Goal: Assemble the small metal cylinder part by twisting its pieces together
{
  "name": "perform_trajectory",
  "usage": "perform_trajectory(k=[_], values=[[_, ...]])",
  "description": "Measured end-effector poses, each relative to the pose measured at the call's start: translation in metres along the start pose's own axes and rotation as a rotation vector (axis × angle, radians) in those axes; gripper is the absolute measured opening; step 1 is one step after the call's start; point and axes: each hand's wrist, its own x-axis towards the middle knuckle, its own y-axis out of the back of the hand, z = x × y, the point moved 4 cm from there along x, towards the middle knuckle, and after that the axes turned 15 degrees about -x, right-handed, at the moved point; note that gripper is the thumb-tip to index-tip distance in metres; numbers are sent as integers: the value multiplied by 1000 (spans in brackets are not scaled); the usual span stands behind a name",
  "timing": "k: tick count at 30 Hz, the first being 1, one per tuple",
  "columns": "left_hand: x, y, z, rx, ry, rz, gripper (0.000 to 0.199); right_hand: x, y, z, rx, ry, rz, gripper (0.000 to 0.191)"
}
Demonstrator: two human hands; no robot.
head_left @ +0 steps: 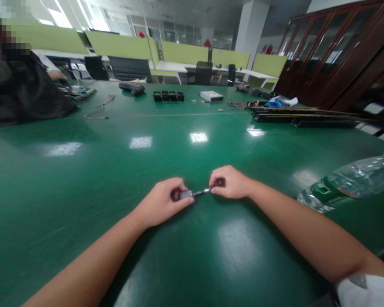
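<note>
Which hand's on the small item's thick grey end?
The left hand: it grips the thick grey end of the small item; the right hand pinches the thinner, opposite end.

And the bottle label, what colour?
Mostly green bottle label; best seen in the head view.

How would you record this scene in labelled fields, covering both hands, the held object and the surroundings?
Left hand: grips the thicker grey end of a slim metallic tool
Right hand: holds the tool's thinner end
Surface: glossy green table
Nearby, right: green-labelled clear plastic bottle
Far side: pale cable, row of black blocks, silver box
</note>
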Motion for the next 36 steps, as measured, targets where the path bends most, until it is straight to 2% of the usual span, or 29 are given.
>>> perform_trajectory(k=[4,15,25,30,36], values=[[0,0,0,2,11,0,28,-1,3,8,56,-52,-12,5],[0,0,1,-13,-6,4,29,1,-2,2,79,-3,-21,4],[-1,2,-4,-44,-52,26,27,5,-16,-31,39,84,38,20],[-1,3,0,-102,-38,-11,24,4,-15,-33,34,88,45,19],[-1,1,-4,-78,-13,-26,24,4,-15,-34,3,132,59,15]])
